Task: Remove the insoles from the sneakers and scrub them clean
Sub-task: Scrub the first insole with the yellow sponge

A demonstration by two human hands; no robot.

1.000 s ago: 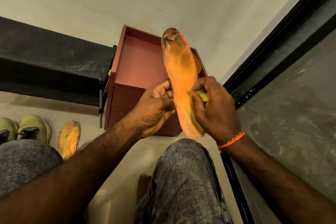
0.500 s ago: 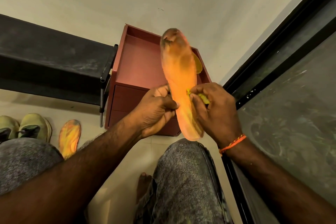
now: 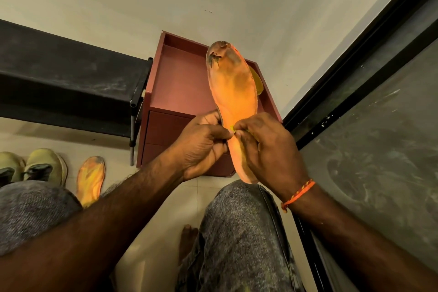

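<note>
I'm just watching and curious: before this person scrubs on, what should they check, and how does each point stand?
1. Insole out of the sneaker: ok, held up in the air.
2. Firm hold: ok, left hand grips its edge at mid-length.
3. Scrubbing tool ready: cannot tell; right hand pinches something small and yellow-green against the insole, mostly hidden.
4. Dirt left: not ok, the toe end looks dark and worn.
5. Second insole out: ok, lying on the floor beside the sneakers; whether it is clean, cannot tell.
6. Water or soap at hand: cannot tell, none in view.
</note>
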